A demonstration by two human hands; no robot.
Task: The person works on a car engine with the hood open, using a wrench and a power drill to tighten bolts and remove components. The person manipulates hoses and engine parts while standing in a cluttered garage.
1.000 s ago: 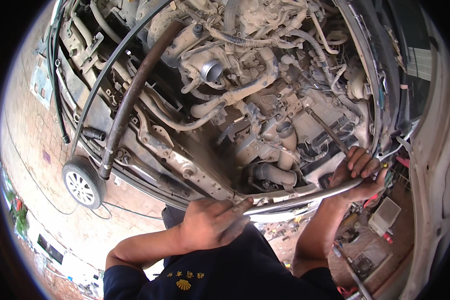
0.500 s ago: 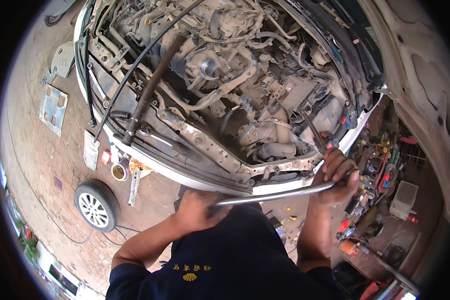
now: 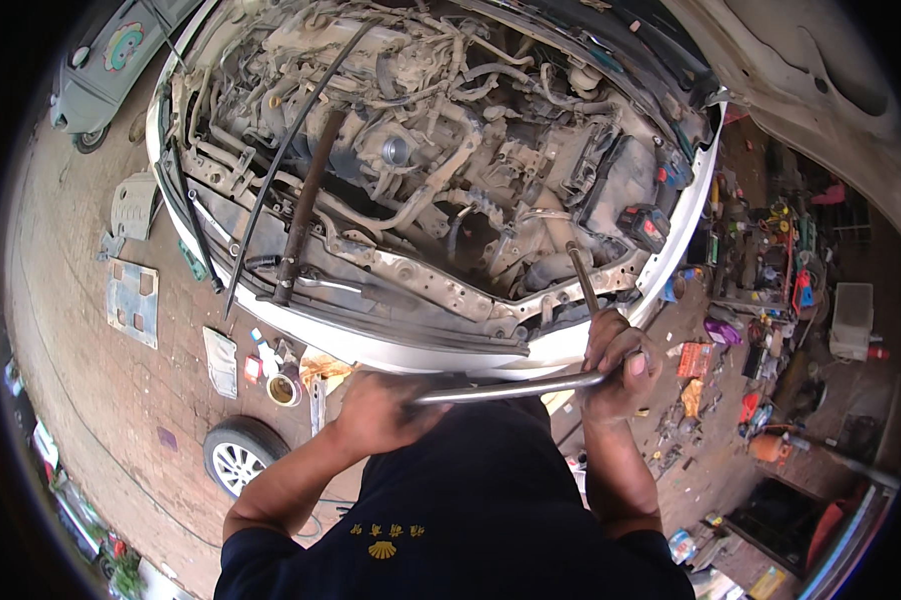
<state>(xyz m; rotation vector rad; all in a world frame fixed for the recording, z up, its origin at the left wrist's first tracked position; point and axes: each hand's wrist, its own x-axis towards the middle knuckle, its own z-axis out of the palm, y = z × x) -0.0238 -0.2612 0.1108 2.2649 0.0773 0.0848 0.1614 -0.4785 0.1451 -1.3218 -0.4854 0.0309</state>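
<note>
Brick floor [image 3: 81, 350] surrounded the white car [image 3: 401, 352], with a wheel [image 3: 239, 458] and a flat panel [image 3: 133, 303] to the left and a pale bin [image 3: 853, 318] to the right. Both hands were closed at the car's front: the left hand [image 3: 379, 412] curled around one end of a steel bar [image 3: 511, 388], the right hand [image 3: 616, 370] wrapped around the other. From the right hand a darker rod [image 3: 583, 278] reached toward the engine [image 3: 501, 150] — its grip hid whether rod and bar were one piece, and whether the rod's tip touched anything could not be told. Much looked already opened up: the hood [image 3: 771, 60] was raised, the engine lay exposed, and a round metal mouth [image 3: 396, 151] gaped uncapped. Closing-up looked undone — no cover sat on the engine, and a brown pipe [image 3: 311, 210] and a wrench [image 3: 211, 222] lay loose near the front.
</note>
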